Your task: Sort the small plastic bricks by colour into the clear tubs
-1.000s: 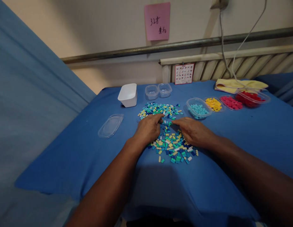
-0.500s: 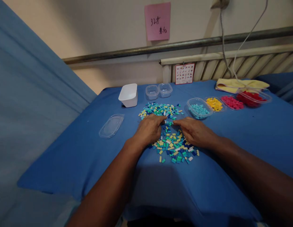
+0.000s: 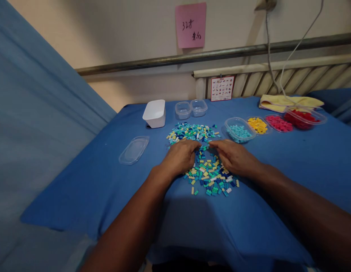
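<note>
Small toy building bricks in blue, teal, green, cream and white lie loose on the blue cloth, in a far heap and a near heap. Between the heaps, my left hand rests at the left side with its fingers curled in and its index fingertip among the bricks. Facing it from the right, my right hand is also curled, thumb and index finger close together at the bricks. A narrow strip of bricks shows between the two hands. Whatever the fingers may hold is hidden or too small to name.
Behind the heaps stand a white tub and two clear containers. Clear containers of turquoise, yellow, pink and red bricks line the right. A clear lid lies left; a yellow cloth lies behind.
Both hands have shifted only very slightly, with the fingertips still among the bricks between the heaps. The heaps look much the same.
</note>
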A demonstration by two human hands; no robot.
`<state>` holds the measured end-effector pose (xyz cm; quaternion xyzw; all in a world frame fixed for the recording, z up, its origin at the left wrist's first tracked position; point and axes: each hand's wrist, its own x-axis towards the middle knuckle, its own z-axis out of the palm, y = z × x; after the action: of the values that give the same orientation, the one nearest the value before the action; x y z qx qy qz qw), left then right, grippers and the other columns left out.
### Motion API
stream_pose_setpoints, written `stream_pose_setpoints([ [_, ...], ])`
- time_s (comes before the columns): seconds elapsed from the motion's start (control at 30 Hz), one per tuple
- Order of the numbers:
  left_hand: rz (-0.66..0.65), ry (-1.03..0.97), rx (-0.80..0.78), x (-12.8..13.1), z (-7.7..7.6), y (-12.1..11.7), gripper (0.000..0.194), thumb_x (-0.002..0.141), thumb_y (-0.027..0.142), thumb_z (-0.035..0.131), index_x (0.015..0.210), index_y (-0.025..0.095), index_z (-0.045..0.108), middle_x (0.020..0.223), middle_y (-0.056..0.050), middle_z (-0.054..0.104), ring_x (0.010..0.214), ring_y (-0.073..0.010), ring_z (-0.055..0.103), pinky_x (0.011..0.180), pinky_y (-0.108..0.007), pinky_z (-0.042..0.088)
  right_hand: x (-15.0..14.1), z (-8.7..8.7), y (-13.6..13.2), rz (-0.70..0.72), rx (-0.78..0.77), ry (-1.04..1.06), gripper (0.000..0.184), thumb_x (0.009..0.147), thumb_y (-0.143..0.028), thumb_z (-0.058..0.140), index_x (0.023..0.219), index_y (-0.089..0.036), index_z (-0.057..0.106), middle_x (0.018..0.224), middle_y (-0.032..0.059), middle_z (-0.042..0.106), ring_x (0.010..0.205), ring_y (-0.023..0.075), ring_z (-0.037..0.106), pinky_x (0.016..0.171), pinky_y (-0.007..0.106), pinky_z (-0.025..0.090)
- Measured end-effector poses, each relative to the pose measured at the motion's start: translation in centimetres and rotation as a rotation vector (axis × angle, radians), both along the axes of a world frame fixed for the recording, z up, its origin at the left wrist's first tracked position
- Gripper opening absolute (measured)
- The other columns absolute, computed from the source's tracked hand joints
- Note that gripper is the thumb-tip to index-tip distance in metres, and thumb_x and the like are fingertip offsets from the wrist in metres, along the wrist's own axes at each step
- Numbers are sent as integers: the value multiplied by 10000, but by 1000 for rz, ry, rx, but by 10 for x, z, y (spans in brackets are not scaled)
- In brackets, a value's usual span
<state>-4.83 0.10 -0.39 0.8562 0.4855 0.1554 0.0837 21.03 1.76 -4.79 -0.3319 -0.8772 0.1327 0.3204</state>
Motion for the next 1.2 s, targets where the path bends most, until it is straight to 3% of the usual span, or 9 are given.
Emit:
stream_pose_setpoints([
  [0.13, -9, -107, -27, -2, 2, 0, 454, 952, 46, 496, 1295, 188, 757, 1210, -68, 814, 1113, -251, 763, 1037, -430, 608, 1, 3, 0, -15, -6, 32, 512, 989, -93, 494, 1448, -228, 675, 1144, 95, 827, 1072, 301, 770, 980, 500, 632],
  [0.3, 36, -121, -25, -4, 3, 0, 513, 960, 40, 483, 1390, 195, 716, 1279, -69, 802, 1195, -245, 750, 1105, -423, 586, 1, -2, 1, 5, -10, -1, 514, 1009, -108, 484, 1481, -208, 665, 1287, 132, 804, 1160, 315, 757, 1027, 514, 622],
  [0.47, -16, -31, -58, 3, 3, -3, 541, 961, 52, 500, 1418, 238, 724, 1375, -62, 781, 1285, -276, 720, 1147, -458, 565, 1, -7, 2, -15, -15, -45, 547, 1024, -128, 474, 1547, -181, 624, 1358, 161, 779, 1223, 329, 740, 1072, 531, 607],
  [0.63, 17, -144, -91, 0, 4, -2, 511, 947, 48, 500, 1351, 229, 755, 1198, -40, 826, 1127, -245, 767, 1054, -416, 603, 2, -2, 0, -72, -21, 27, 523, 1031, -132, 465, 1522, -184, 635, 1362, 157, 784, 1240, 323, 743, 1066, 519, 606],
  [0.77, 71, -212, -62, -8, 5, 0, 491, 946, 46, 504, 1325, 224, 760, 1225, -39, 819, 1105, -228, 767, 1039, -387, 600, 1, 1, -2, -14, -19, 0, 504, 1005, -105, 486, 1459, -210, 678, 1283, 112, 814, 1167, 294, 760, 1028, 483, 612],
  [1.03, 80, -124, -31, -16, 5, 2, 407, 981, 89, 528, 1288, 212, 765, 1217, -57, 808, 1150, -255, 742, 1035, -403, 571, 1, 5, -2, 26, -5, -32, 443, 1018, -104, 477, 1390, -183, 703, 1158, 115, 819, 1062, 282, 755, 960, 452, 617],
  [1.2, 86, 86, -6, -14, 10, -1, 230, 1044, 270, 608, 1134, 225, 814, 1112, -84, 791, 1083, -289, 721, 935, -409, 561, 1, 3, -2, 23, -4, -12, 436, 1006, -109, 505, 1380, -180, 718, 1235, 142, 812, 1129, 308, 750, 1003, 498, 612],
])
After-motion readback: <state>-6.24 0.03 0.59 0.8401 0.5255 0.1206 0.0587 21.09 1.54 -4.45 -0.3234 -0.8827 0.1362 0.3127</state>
